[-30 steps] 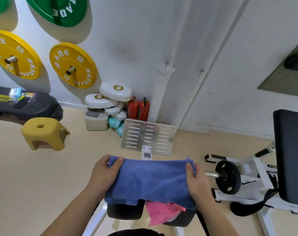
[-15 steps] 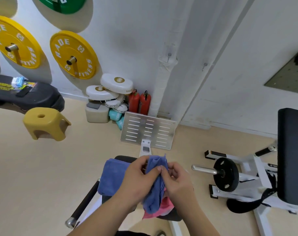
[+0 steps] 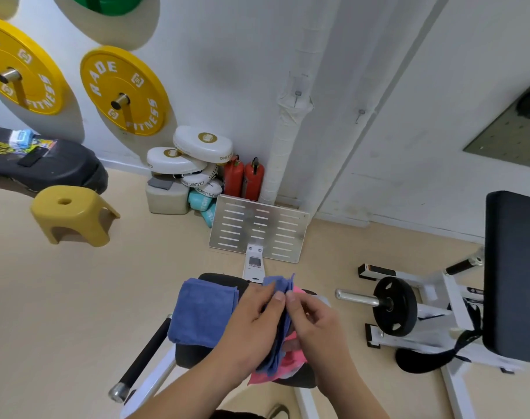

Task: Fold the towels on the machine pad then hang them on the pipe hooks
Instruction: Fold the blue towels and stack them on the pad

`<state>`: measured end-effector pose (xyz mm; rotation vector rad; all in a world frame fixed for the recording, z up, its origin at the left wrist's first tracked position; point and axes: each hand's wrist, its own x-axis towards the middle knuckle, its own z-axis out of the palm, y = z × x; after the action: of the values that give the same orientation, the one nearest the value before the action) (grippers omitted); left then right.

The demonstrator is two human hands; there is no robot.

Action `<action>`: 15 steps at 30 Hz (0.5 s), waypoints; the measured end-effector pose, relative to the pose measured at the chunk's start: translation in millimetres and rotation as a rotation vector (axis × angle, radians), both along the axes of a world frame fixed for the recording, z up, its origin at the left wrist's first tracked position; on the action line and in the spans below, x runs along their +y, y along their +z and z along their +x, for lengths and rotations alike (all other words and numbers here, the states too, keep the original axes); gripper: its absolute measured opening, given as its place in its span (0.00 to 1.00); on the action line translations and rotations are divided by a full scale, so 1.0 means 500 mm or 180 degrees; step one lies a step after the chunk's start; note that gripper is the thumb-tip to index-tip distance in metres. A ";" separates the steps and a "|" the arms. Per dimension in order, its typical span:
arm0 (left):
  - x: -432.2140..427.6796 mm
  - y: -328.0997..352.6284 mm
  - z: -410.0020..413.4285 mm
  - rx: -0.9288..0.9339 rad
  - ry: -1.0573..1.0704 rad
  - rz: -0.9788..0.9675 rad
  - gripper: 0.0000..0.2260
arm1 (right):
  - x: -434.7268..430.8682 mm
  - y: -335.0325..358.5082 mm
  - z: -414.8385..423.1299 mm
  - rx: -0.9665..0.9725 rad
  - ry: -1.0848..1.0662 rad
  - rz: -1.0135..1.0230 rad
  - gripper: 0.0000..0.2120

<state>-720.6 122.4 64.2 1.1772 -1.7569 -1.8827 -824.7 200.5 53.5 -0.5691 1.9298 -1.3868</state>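
The blue towel (image 3: 278, 284) hung bunched over the pad (image 3: 224, 279), its top edge pinched between the fingertips of the left hand (image 3: 251, 325) and right hand (image 3: 315, 325). A folded towel (image 3: 204, 316) lay on the pad's left side and a pink towel (image 3: 289, 365) beneath the hands. The pipe (image 3: 284, 146) stood beyond, against the wall.

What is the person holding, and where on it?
A blue towel, folded narrow; both the left hand and right hand pinch it near its upper edge.

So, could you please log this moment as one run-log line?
step: folding blue towel; left hand: pinches it; right hand: pinches it; second blue towel: folded on pad; pink towel: on pad; hooks: bare
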 end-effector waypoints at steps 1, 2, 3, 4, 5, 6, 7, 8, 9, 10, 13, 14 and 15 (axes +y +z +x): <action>0.001 0.004 0.006 0.0097 -0.0038 0.0153 0.11 | -0.001 0.003 0.001 -0.0104 -0.0056 0.0024 0.03; 0.003 0.009 0.013 0.0222 -0.0069 0.0338 0.12 | -0.002 0.004 0.001 -0.0199 -0.0113 0.0045 0.03; 0.001 0.005 0.019 0.0338 -0.0119 0.0496 0.12 | -0.003 0.001 -0.001 -0.0247 -0.0159 0.0080 0.08; -0.002 0.000 0.025 0.0439 -0.0202 0.0620 0.13 | -0.003 -0.004 -0.005 -0.0267 -0.0207 0.0133 0.12; -0.006 -0.009 0.030 0.0482 -0.0272 0.0699 0.15 | -0.004 -0.004 -0.008 -0.0236 -0.0261 0.0152 0.12; -0.012 -0.018 0.034 0.0513 -0.0252 0.0750 0.16 | -0.003 -0.008 -0.010 -0.0223 -0.0285 0.0164 0.08; -0.019 -0.027 0.038 0.0477 -0.0132 0.0754 0.16 | -0.004 -0.011 -0.010 -0.0351 -0.0304 0.0122 0.02; -0.027 -0.034 0.042 0.0457 0.0095 0.0751 0.15 | -0.005 -0.016 -0.015 -0.0550 -0.0331 0.0079 0.04; -0.037 -0.044 0.048 0.0334 0.0361 0.0616 0.13 | -0.006 -0.007 -0.013 -0.0825 -0.0327 0.0015 0.07; -0.047 -0.056 0.057 0.0111 0.0553 0.0408 0.13 | -0.006 0.000 -0.012 -0.1198 -0.0265 -0.0131 0.09; -0.083 -0.091 0.097 -0.0369 0.0296 0.0551 0.29 | -0.009 0.031 -0.002 -0.2049 -0.0243 -0.0290 0.13; -0.096 -0.100 0.111 -0.0200 0.0127 0.1038 0.30 | -0.009 0.032 -0.002 -0.2236 -0.0235 -0.0322 0.14; -0.105 -0.107 0.125 0.0003 -0.0087 0.1535 0.28 | -0.012 0.038 0.003 -0.2276 -0.0244 -0.0281 0.15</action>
<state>-658.0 70.0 10.9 1.3059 -1.3574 -2.4053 -823.1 194.6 72.6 -0.0122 1.3245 -1.4678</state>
